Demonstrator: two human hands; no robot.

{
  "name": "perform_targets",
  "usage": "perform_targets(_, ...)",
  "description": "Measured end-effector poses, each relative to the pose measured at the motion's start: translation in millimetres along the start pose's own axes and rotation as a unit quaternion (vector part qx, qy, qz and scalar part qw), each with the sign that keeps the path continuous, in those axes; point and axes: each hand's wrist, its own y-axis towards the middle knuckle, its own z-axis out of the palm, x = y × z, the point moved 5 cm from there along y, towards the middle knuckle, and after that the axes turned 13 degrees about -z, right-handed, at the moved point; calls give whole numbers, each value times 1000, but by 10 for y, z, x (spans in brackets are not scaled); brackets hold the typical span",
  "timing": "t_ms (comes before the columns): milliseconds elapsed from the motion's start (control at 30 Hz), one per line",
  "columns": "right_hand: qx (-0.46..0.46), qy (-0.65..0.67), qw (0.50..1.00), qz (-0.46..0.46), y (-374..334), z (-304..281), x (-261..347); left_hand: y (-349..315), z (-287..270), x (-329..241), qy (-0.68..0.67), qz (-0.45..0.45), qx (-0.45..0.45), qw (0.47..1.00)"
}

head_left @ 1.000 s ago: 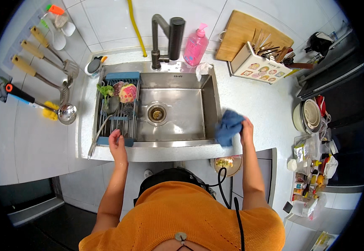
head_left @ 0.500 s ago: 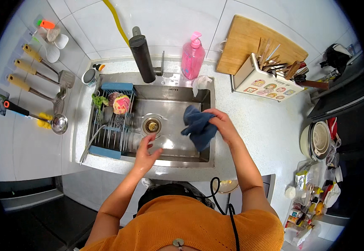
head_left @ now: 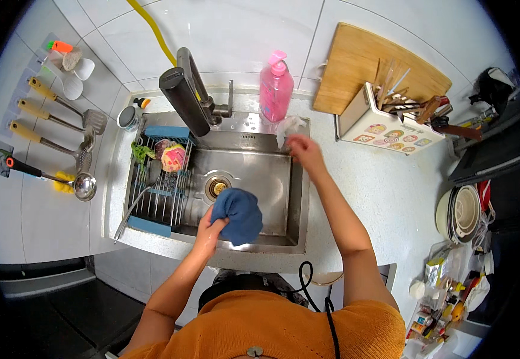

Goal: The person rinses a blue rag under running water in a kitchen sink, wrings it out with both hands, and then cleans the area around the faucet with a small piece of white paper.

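Note:
My left hand (head_left: pixel 211 230) is closed on a bunched blue cloth (head_left: pixel 239 216), held over the near part of the steel sink (head_left: pixel 266 242). By the sink's far right corner, my right hand (head_left: pixel 306 154) reaches forward with its fingers bent and somewhat blurred. Just beyond those fingertips lies a crumpled white cloth or tissue (head_left: pixel 290 127) on the rim; whether they touch it I cannot tell. The dark faucet (head_left: pixel 185 102) leans over the back of the basin, and the drain (head_left: pixel 217 186) shows beside the blue cloth.
A blue-ended drying rack (head_left: pixel 150 225) in the sink's left side holds a pink-yellow sponge-like item (head_left: pixel 173 158), greens and a long-handled utensil. Behind the sink stands a pink pump bottle (head_left: pixel 276 90). A utensil holder (head_left: pixel 385 128) and cutting board (head_left: pixel 355 66) stand at right; ladle (head_left: pixel 84 186) and turners hang left.
The blue cloth has passed from my right hand to my left, moving left and nearer. My right hand has gone forward to the white cloth or tissue. The faucet's head appears shifted left.

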Motion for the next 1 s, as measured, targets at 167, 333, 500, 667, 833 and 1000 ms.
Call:
perform_targets(167,-183,-222,929,-232,694,-37,612,-260,-358,50,-38,-4,-55,998)
perform_targets(333,-220,-329,880,-263,1102,299,860,-414,-525,152,-80,-30,-91,992)
perform_targets(500,-167,-351,897,-210,1321,286,773,-504,-621,201,-94,-24,-103,990)
perform_targets(667,-31,-269,919,-288,1482,286,1041,-544,-774,252,-106,-18,-106,989)
perform_targets(833,33,-218,926,-307,1694,399,1119,-567,-892,301,-120,-30,-130,984)
perform_targets(1000,60,-225,941,-244,1653,300,1061,-630,-930,233,-110,-20,-140,984)
